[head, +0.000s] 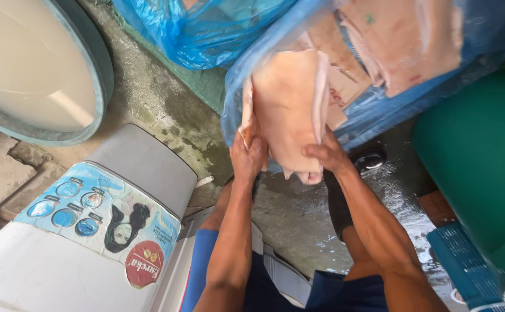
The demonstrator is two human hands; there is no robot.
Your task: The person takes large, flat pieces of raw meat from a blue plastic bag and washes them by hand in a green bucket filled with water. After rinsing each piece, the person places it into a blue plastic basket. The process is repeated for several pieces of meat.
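Pale slab of meat [290, 110] gripped w/ both hands, left hand [248, 155] and right hand [326, 155] clamped on its lower corners, half drawn from blue plastic bag [374, 110] above wet concrete floor [298, 214], prob. for support.

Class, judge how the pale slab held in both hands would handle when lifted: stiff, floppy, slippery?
The slab probably flops: its lower edge droops between the left hand and right hand. Likely slippery, since the floor looks wet. Seemingly heavy: both hands grip it.
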